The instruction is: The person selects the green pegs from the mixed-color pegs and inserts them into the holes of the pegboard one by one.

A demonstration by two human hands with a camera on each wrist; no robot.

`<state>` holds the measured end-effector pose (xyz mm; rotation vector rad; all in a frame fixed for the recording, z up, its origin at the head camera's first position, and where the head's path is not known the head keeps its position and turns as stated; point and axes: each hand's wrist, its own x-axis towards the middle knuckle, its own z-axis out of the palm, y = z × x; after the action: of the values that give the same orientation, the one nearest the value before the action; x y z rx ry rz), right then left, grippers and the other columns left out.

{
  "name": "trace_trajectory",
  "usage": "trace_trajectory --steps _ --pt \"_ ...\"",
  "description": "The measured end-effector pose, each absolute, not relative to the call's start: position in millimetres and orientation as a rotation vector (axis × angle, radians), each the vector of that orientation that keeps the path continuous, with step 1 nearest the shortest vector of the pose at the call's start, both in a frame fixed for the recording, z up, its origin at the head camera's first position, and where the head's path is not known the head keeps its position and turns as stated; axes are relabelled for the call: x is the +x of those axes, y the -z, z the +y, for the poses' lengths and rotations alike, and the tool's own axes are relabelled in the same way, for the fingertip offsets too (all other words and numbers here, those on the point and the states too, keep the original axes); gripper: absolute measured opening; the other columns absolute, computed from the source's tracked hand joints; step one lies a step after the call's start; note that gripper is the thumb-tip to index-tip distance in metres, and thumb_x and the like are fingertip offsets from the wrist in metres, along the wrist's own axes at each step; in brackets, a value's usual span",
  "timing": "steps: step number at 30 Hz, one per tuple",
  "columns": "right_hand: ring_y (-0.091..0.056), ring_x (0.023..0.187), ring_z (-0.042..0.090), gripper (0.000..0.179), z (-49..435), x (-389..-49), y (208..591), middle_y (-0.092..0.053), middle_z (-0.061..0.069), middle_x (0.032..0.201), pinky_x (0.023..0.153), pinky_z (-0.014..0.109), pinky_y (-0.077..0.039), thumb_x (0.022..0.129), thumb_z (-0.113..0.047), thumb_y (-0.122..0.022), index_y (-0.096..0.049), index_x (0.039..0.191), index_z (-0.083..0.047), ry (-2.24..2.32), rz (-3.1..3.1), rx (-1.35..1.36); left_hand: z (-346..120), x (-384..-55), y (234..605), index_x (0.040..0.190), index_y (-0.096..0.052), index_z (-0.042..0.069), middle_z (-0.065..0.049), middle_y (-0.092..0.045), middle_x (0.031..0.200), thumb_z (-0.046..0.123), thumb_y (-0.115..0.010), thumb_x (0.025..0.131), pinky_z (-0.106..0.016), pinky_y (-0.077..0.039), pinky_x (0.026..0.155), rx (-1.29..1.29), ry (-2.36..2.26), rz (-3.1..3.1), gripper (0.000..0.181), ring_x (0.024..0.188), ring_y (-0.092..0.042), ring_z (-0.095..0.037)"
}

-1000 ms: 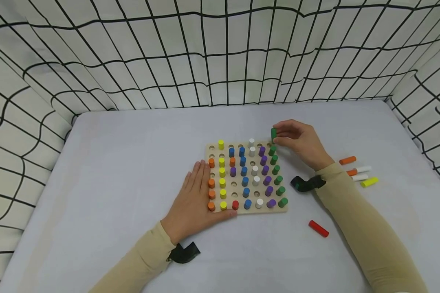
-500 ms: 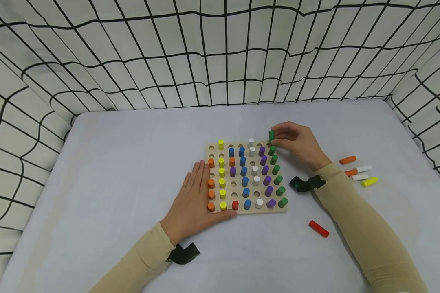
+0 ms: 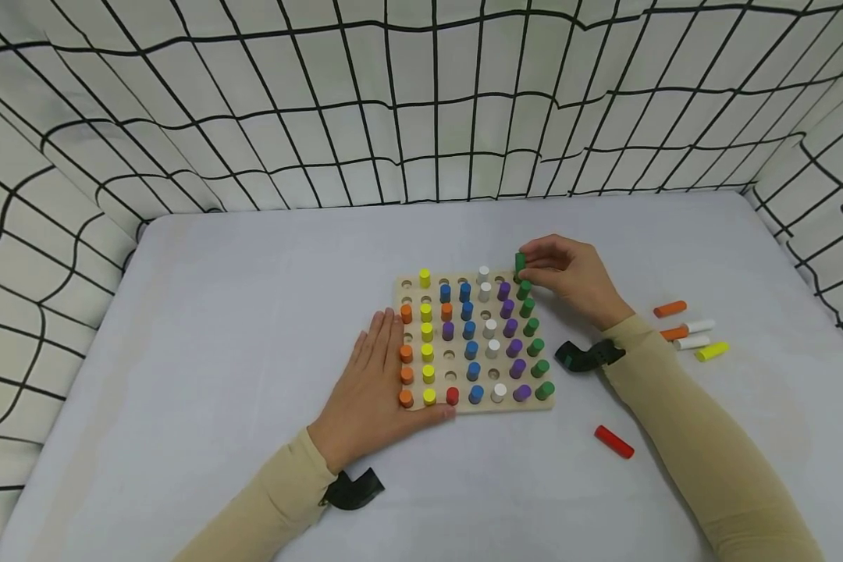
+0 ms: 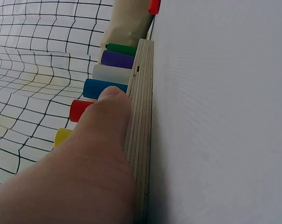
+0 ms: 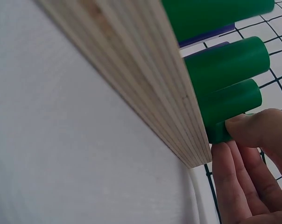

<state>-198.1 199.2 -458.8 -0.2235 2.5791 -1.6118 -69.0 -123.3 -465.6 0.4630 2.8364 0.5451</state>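
A square wooden pegboard [image 3: 506, 407] stands on the table, with coloured pegs in columns. At its far right corner my right hand [image 3: 572, 275] pinches a green peg [image 3: 520, 264] between thumb and fingers. The peg is upright, its lower end at the corner hole; how deep it sits I cannot tell. In the right wrist view the thumb [image 5: 260, 130] presses this peg beside other green pegs [image 5: 234, 99]. My left hand [image 3: 365, 394] lies along the board's left side, fingers straight. Its thumb [image 4: 103, 126] runs along the near edge, close to a blue peg [image 4: 103, 88].
Right of the board lie loose pegs: a red peg [image 3: 614, 442], an orange peg [image 3: 670, 309], a yellow peg [image 3: 713, 351], a white peg [image 3: 692, 342] and others. Black wire grids [image 3: 435, 101] rise behind and at both sides of the white table [image 3: 218, 328].
My right hand has shifted slightly left and down, bringing the green peg from just above the corner to the corner hole. The left hand has stayed put.
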Motion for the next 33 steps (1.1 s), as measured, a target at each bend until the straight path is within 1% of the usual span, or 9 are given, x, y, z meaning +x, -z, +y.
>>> trace_trajectory --steps 6,14,19,24,26,29,33 --pt "-0.070 0.097 -0.002 0.030 198 -198 459 -0.073 0.012 0.120 0.085 0.012 -0.056 0.093 -0.012 -0.077 -0.070 0.122 -0.009 1.595 2.615 -0.286 -124 -67 465 0.166 0.004 0.008 -0.009 0.007 0.177 0.090 -0.059 0.077 -0.052 -0.009 0.135 0.460 -0.551 2.844 0.137 0.166 0.005 -0.028" --pt "-0.070 0.095 -0.001 0.025 197 -196 459 -0.074 0.010 0.117 0.083 0.013 -0.056 0.093 -0.013 -0.078 -0.071 0.117 -0.009 1.563 2.652 -0.285 -124 -66 465 0.166 0.004 0.008 -0.010 0.006 0.177 0.089 -0.060 0.077 -0.052 -0.010 0.135 0.466 -0.553 2.852 0.137 0.166 0.004 -0.028" --pt "-0.068 0.097 0.003 0.021 198 -194 458 -0.074 0.007 0.115 0.085 0.014 -0.053 0.096 -0.020 -0.075 -0.073 0.114 -0.011 1.534 2.686 -0.267 -124 -66 466 0.166 0.004 0.008 -0.010 0.006 0.177 0.090 -0.059 0.077 -0.052 -0.009 0.135 0.463 -0.555 2.843 0.137 0.166 0.004 -0.028" --pt "-0.067 0.094 0.007 0.022 199 -193 459 -0.075 0.006 0.109 0.082 0.017 -0.051 0.100 -0.028 -0.070 -0.075 0.113 -0.012 1.548 2.707 -0.289 -124 -68 468 0.166 0.004 0.008 -0.010 0.006 0.177 0.090 -0.059 0.076 -0.052 -0.009 0.135 0.463 -0.565 2.842 0.137 0.166 0.004 -0.028" --pt "-0.067 0.093 0.007 0.023 199 -194 460 -0.075 0.006 0.107 0.081 0.017 -0.052 0.101 -0.030 -0.069 -0.075 0.112 -0.011 1.569 2.709 -0.285 -124 -70 470 0.166 0.003 0.007 -0.010 0.005 0.177 0.090 -0.059 0.076 -0.053 -0.009 0.135 0.463 -0.573 2.843 0.137 0.166 0.003 -0.029" --pt "-0.069 0.093 0.006 0.025 202 -195 462 -0.076 0.006 0.106 0.083 0.015 -0.054 0.101 -0.030 -0.069 -0.075 0.112 -0.009 1.619 2.702 -0.255 -124 -73 475 0.166 0.002 0.006 -0.011 0.005 0.177 0.090 -0.059 0.077 -0.053 -0.009 0.135 0.471 -0.580 2.837 0.136 0.166 0.003 -0.029" --pt "-0.071 0.092 0.006 0.029 209 -196 462 -0.076 0.002 0.103 0.086 0.015 -0.056 0.100 -0.035 -0.069 -0.075 0.111 -0.009 1.665 2.710 -0.190 -123 -77 482 0.166 0.001 0.006 -0.011 0.004 0.177 0.090 -0.058 0.078 -0.052 -0.009 0.135 0.482 -0.585 2.823 0.135 0.166 0.003 -0.030"
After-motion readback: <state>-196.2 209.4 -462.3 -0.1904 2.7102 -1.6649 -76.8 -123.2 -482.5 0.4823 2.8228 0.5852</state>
